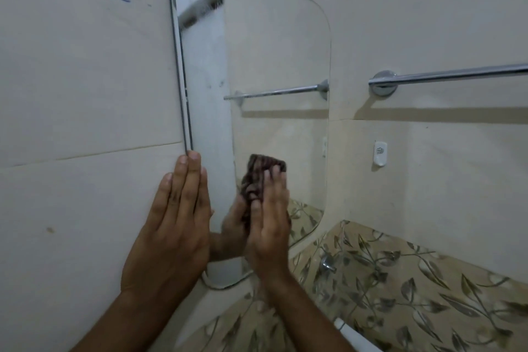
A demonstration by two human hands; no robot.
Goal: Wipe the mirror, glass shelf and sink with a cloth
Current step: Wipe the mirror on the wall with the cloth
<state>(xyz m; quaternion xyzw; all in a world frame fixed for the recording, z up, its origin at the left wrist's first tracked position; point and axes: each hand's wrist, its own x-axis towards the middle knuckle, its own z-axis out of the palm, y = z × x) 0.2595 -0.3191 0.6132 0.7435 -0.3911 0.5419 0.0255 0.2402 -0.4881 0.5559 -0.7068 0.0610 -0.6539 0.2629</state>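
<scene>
A tall mirror with rounded corners hangs on the cream tiled wall. My right hand presses a dark brown striped cloth flat against the mirror's lower part. The hand's reflection shows just to its left. My left hand lies flat on the wall at the mirror's lower left edge, fingers straight and together, holding nothing. No glass shelf or sink is in view.
A chrome towel rail runs along the wall to the right of the mirror. A small white wall hook sits below it. A leaf-patterned tile band with a chrome valve lies under the mirror.
</scene>
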